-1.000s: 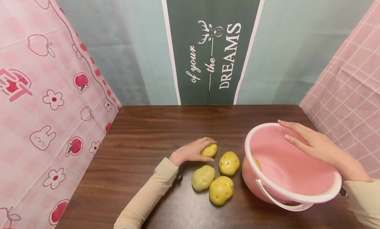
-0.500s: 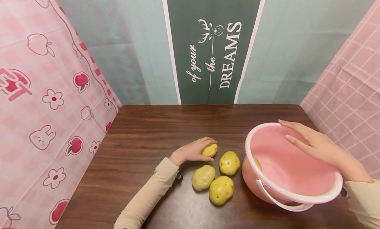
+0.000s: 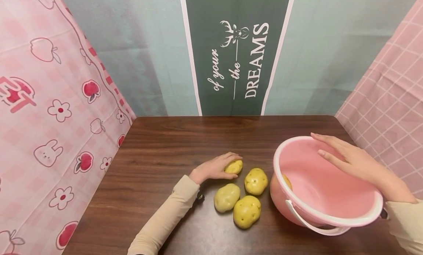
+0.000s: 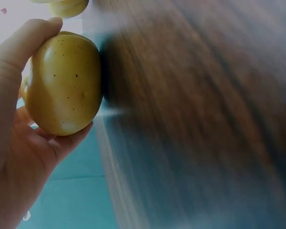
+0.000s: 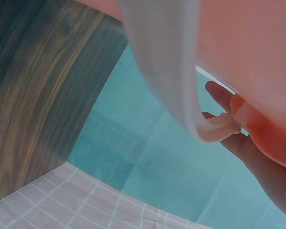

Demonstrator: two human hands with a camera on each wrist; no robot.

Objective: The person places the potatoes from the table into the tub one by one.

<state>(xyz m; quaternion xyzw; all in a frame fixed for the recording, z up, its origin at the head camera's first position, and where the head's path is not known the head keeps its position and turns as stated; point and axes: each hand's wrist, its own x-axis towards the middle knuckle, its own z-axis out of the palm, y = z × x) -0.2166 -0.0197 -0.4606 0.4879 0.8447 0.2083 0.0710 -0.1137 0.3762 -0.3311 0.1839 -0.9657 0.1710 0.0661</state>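
On the wooden table (image 3: 158,152), my left hand (image 3: 213,168) holds a small yellow potato (image 3: 234,167), its fingers over the far side and its thumb on the near side. In the left wrist view this potato (image 4: 64,86) lies between thumb and fingers against the tabletop. Three more potatoes lie close by: a round one (image 3: 256,181), a paler one (image 3: 227,198) and a lumpy one (image 3: 247,212). To the right, my right hand (image 3: 351,159) grips the rim of a pink bucket (image 3: 307,214), its thumb inside the opening. Part of a potato (image 3: 286,182) shows inside the bucket.
The bucket's white handle (image 3: 317,227) hangs down on its near side; in the right wrist view its hinge is near my fingertips. A green curtain (image 3: 148,53) hangs behind the table, with pink patterned cloths (image 3: 69,137) along the left and right sides.
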